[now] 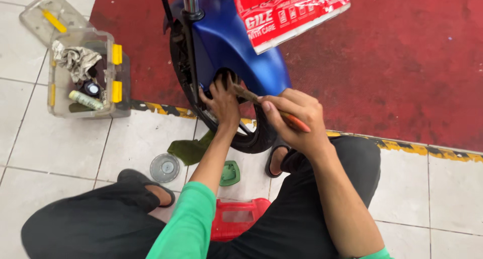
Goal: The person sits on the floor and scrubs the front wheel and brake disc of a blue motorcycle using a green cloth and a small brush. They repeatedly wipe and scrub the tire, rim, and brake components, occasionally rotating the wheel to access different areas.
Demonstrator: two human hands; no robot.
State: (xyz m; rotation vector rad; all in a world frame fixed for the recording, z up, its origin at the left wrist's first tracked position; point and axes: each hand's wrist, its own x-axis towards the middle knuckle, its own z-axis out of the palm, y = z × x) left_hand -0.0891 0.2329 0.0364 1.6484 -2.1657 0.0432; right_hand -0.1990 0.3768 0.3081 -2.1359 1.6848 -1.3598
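Bright even indoor light, soft shadows, mild glare on pale tiles (slight wide-angle stretch), mostly sharp

Scooter wheel (221, 113) at the mat's (402, 53) front edge; toolbox (85, 73) on floor tiles to its left, round lid (164, 167) nearer the person

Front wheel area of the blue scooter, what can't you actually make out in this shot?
Head view only:
- Wheel hub: hidden behind the left hand and blue fender.
- Tip of the orange-handled tool: covered by the right hand and the left hand.
- Upper scooter and red package: cut off by the top edge.
- Clear toolbox contents: too small, partly under a rag.
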